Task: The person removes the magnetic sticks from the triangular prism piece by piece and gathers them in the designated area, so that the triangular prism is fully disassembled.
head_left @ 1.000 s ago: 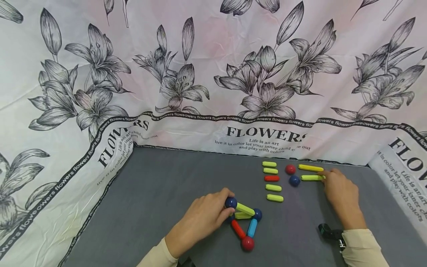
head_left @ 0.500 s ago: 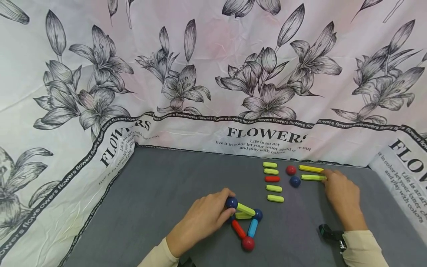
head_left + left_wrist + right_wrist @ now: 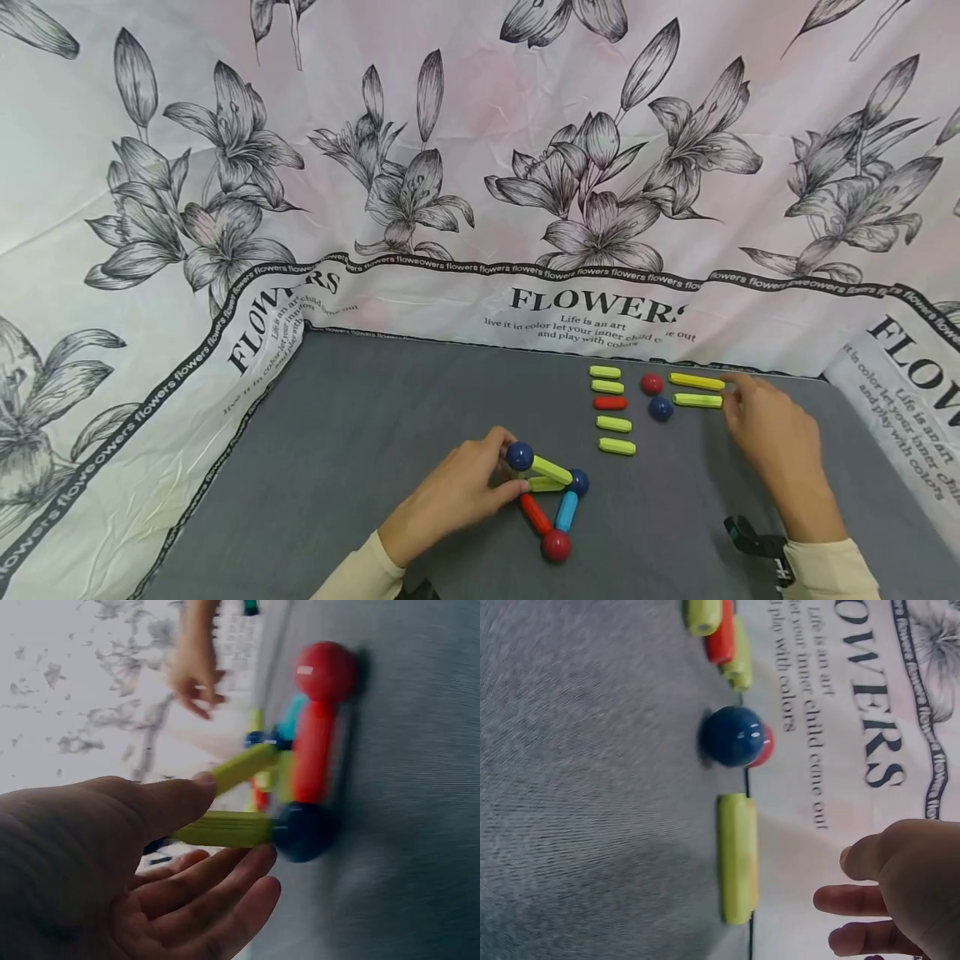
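A model of magnetic rods and balls point(image 3: 552, 470) stands on the grey table. My left hand point(image 3: 457, 487) holds it at the raised dark blue ball point(image 3: 519, 456), thumb low and fingers behind. In the left wrist view, thumb and fingers lie about an upright green rod point(image 3: 225, 829) above another blue ball point(image 3: 304, 831). A red rod point(image 3: 536, 515) and a light blue rod point(image 3: 567, 510) meet at a red ball point(image 3: 557, 546). Holding nothing, my right hand point(image 3: 776, 433) has its fingertips beside the right ends of a long yellow rod point(image 3: 697, 382) and a long green rod point(image 3: 698, 401).
Short green rods point(image 3: 617, 447) and one red rod point(image 3: 611, 403) lie in a column right of the model. A loose red ball point(image 3: 652, 384) and blue ball point(image 3: 661, 409) sit between them and the long rods. Behind the table hangs a flower-print cloth point(image 3: 420, 300).
My right hand has drawn slightly right, off the ends of the long rods. My left thumb has moved a little down and away from the raised blue ball. The model stays in place.
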A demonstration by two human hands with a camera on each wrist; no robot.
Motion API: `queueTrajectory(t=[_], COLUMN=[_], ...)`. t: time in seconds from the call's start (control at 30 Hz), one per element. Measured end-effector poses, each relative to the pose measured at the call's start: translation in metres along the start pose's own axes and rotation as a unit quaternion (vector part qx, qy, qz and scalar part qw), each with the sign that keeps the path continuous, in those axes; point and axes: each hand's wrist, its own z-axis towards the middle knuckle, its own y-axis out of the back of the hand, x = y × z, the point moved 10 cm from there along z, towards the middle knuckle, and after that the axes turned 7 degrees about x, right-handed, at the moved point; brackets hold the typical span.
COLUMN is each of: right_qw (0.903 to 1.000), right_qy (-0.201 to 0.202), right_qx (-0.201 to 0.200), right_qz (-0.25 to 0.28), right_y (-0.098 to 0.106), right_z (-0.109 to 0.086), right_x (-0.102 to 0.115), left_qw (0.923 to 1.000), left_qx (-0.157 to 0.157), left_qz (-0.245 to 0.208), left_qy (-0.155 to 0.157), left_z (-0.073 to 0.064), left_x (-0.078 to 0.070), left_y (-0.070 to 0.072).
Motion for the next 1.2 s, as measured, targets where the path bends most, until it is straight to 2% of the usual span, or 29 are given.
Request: queueTrajectory(t=[0.07, 0.13, 0.3, 0.5, 0.7, 0.77, 0.87, 1.03, 1.1, 1.2], right_qw=[1.0000, 0.9999, 0.9995, 0.9989, 0.9963, 0.9943, 0.9862, 0.9518, 0.9430, 0.9427], right_qy=[0.006, 0.011, 0.030, 0.043, 0.071, 0.081, 0.107, 0.166, 0.174, 0.167], right_qx=[-0.006, -0.008, -0.005, 0.001, 0.019, 0.043, 0.105, 0.234, 0.260, 0.268], right_qz=[0.003, 0.005, 0.008, 0.020, 0.044, 0.055, 0.071, 0.110, 0.114, 0.109], right_y=[0.005, 0.010, 0.023, 0.032, 0.032, 0.028, 0.013, -0.023, -0.033, -0.039], right_z=[-0.003, -0.003, -0.001, -0.006, -0.012, -0.012, -0.015, -0.030, -0.035, -0.037], right_x=[0.005, 0.011, 0.032, 0.056, 0.088, 0.101, 0.122, 0.151, 0.155, 0.154], left_qw=[0.9999, 0.9996, 0.9978, 0.9971, 0.9969, 0.9974, 0.9984, 0.9985, 0.9969, 0.9916], left_qx=[-0.005, -0.025, -0.066, -0.069, -0.068, -0.063, -0.048, -0.029, -0.039, -0.056], left_qz=[-0.015, -0.013, -0.003, 0.021, 0.019, 0.017, 0.025, 0.042, 0.056, 0.096], left_qy=[0.004, 0.002, -0.009, -0.024, -0.033, -0.031, -0.018, 0.021, 0.041, 0.065], left_z=[0.001, 0.003, 0.006, 0.005, 0.004, 0.004, 0.006, 0.005, 0.005, 0.006], left_x=[0.008, 0.013, 0.014, 0.010, 0.010, 0.012, 0.016, 0.026, 0.029, 0.031], left_y=[-0.006, -0.008, -0.002, 0.002, 0.001, -0.001, -0.006, -0.020, -0.023, -0.026])
